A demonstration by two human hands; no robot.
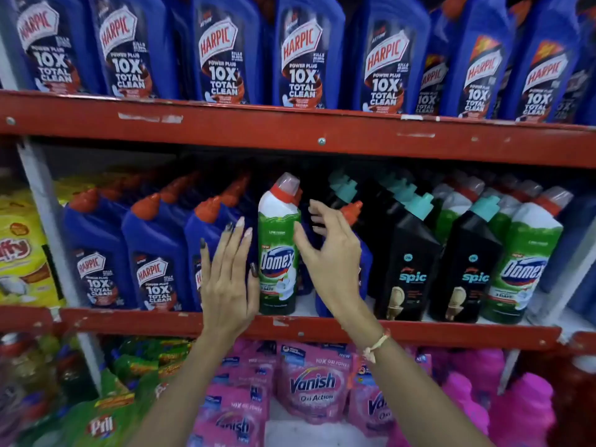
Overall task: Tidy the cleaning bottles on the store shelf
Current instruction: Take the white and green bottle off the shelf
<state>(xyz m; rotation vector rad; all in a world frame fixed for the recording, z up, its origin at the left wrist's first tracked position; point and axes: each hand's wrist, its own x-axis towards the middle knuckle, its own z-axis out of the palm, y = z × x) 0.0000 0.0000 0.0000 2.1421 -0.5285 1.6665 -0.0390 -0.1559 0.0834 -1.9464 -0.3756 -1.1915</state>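
Red store shelf point(290, 327), packed w/ bottles. My left hand point(225, 279) & right hand point(332, 253) flank upright Domex bottle point(279, 253), both open, holding nothing.

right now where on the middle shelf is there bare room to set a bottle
Only a sliver: white shelf floor between the lone Domex bottle and the blue bottle behind the right hand. Harpic row on the left and Spic bottles on the right are packed tight.

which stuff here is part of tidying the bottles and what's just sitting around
In the job: green Domex bottle between the hands; left hand; right hand; blue Harpic bottles; black Spic bottles.

Lying about: pink Vanish pouches; green Pril packs.
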